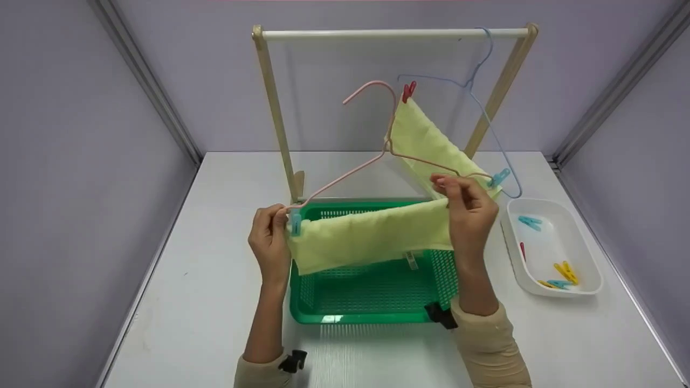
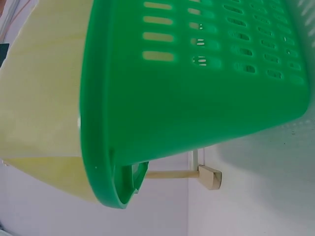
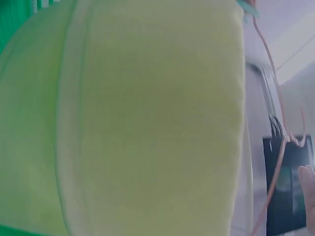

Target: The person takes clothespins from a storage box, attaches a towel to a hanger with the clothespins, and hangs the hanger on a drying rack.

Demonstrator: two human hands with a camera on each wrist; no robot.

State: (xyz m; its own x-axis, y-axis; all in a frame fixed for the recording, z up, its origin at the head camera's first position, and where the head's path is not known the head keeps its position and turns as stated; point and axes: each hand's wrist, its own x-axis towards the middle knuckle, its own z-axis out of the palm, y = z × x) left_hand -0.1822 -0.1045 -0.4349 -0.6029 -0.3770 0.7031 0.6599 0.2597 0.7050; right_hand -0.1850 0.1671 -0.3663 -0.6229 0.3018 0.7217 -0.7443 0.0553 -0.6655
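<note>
A pink hanger [image 1: 345, 177] is held tilted over a green basket [image 1: 323, 318]. At its left corner my left hand [image 1: 271, 237] pinches it beside a blue clothespin [image 1: 296, 223], which clips a pale yellow cloth [image 1: 372, 234]. My right hand [image 1: 471, 215] has its thumb and fingers drawn together at this cloth's right end; the exact grip is partly hidden. Behind, another yellow cloth [image 1: 426, 134] hangs slanted from a blue hanger [image 1: 488, 116], with a red clothespin [image 1: 408, 91] at its upper corner. Another blue clothespin [image 1: 499, 178] sits beyond my right hand.
A white rail [image 1: 388, 35] on wooden posts stands at the back and carries the blue hanger. To the right, a white tray [image 1: 587, 258] holds several clothespins, blue, yellow and red. In the left wrist view the basket's side [image 2: 197, 108] fills much of the picture.
</note>
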